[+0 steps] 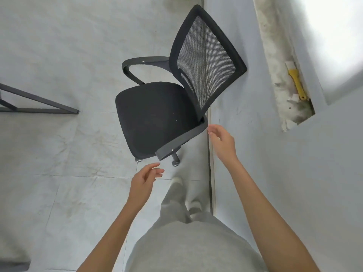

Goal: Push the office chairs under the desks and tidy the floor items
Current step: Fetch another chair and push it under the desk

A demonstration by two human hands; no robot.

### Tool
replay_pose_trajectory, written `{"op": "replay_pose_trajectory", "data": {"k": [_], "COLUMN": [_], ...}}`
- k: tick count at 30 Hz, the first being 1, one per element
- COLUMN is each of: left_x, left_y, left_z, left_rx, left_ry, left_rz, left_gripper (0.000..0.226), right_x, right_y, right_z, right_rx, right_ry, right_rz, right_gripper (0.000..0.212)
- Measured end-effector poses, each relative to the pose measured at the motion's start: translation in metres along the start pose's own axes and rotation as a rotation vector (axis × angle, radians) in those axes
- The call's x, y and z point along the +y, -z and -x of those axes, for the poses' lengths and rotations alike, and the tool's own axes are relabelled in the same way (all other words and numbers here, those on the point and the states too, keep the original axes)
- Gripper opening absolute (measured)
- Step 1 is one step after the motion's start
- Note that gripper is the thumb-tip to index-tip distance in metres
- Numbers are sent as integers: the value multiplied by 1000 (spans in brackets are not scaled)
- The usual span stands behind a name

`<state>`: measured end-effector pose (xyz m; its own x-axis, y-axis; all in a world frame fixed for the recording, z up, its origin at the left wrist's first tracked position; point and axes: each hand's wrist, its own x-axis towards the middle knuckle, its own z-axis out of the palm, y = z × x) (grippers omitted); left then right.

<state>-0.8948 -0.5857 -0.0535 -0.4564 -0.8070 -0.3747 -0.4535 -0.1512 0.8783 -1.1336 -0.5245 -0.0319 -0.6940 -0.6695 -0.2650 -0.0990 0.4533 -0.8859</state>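
Observation:
A black office chair (157,114) with a mesh back (206,59) stands on the grey tiled floor in front of me, its seat facing left and its castors showing under the near edge. My left hand (144,181) hovers just below the near armrest, fingers relaxed, holding nothing. My right hand (222,142) is beside the chair's near right corner, a small gap from the armrest, fingers loosely extended and empty.
A black metal desk leg frame (39,107) reaches in from the left edge. A grey wall (255,134) runs along the right, with a dirty window ledge (279,61) holding a yellow tool (296,83). My grey trousers and white shoes (176,181) are below the chair.

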Motion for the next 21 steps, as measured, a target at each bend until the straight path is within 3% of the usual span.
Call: {"op": "replay_pose_trajectory", "data": {"k": [4, 7, 12, 18, 21], "left_x": [50, 86, 128, 131, 130], "left_y": [-5, -10, -28, -40, -43], "left_z": [-95, -153, -208, -231, -237], "left_rx": [-67, -91, -182, -249, -253], "left_ry": [-116, -175, -207, -166, -142], "left_rz": [-98, -146, -113, -122, -135], "left_gripper": [24, 23, 26, 26, 26], "right_x": [-26, -41, -56, -42, -47], "right_y": [2, 9, 26, 34, 38], "right_z": [-72, -127, -207, -244, -238], "right_rx": [145, 299, 347, 422, 399], "right_ry": [-39, -193, -408, -433, -450], "right_rz": [-2, -99, -493, -742, -779], "right_gripper": [38, 42, 32, 8, 17]}}
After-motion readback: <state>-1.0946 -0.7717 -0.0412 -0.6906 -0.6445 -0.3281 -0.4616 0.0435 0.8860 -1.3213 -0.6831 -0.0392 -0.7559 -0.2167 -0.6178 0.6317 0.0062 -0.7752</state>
